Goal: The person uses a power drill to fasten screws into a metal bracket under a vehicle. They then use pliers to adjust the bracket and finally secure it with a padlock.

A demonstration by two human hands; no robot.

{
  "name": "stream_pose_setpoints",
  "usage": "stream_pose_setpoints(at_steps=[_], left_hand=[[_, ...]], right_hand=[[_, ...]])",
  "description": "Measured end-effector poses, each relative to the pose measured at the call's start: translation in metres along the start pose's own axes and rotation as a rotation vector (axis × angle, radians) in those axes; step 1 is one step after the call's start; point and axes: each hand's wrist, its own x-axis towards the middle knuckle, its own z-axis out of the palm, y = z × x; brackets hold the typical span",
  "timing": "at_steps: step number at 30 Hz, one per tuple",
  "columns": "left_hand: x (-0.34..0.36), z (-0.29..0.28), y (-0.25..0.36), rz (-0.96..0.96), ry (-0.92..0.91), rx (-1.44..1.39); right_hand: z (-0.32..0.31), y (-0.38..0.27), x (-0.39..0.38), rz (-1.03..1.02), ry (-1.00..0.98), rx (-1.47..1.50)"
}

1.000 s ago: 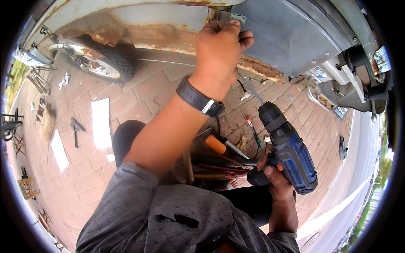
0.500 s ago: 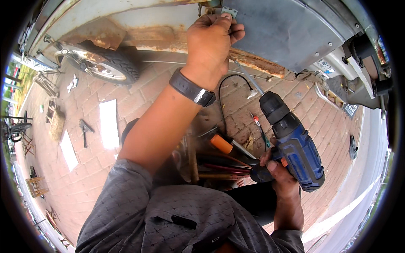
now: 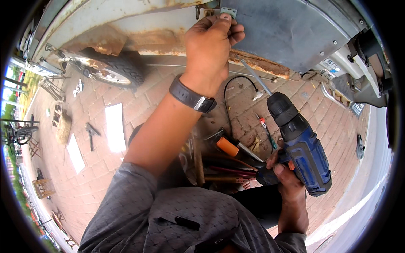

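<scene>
With thumb and fingers, my left hand [image 3: 211, 46] pinches a small pale metal plate with holes [image 3: 228, 11] against the edge of a rusty vehicle panel [image 3: 160, 33]. A wristwatch with a dark strap [image 3: 187, 92] is on that arm. My right hand [image 3: 287, 170] wraps round the handle of a blue and black cordless drill [image 3: 306, 156]. The drill's long bit [image 3: 256, 78] points up and left, its tip just below the rusty lower edge, apart from the plate. A flat grey metal panel [image 3: 278, 33] lies to the right of my left hand.
A tool bag [image 3: 198, 162] with an orange-handled tool [image 3: 228, 146] stands below my arms. On the brick paving lie pliers [image 3: 91, 135], white sheets [image 3: 115, 126], a red-tipped screwdriver [image 3: 265, 128] and a black cable [image 3: 228, 101]. A tyre [image 3: 126, 69] is at the upper left.
The drill in my right hand has shifted slightly right and down in the picture. The ground items have shifted the same way with the view. My left hand keeps its pinch on the plate.
</scene>
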Motion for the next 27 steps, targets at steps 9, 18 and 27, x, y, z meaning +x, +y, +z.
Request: stream_pose_setpoints(at_steps=[9,18,27], left_hand=[[0.000,0.000,0.001,-0.038,0.022,-0.031],[-0.002,0.002,0.002,-0.034,0.038,-0.030],[-0.002,0.002,0.003,-0.052,0.042,-0.047]], right_hand=[[-0.023,0.029,0.001,-0.020,-0.091,-0.010],[-0.027,0.031,0.009,-0.003,-0.148,-0.065],[-0.021,0.028,0.013,-0.103,-0.104,0.037]])
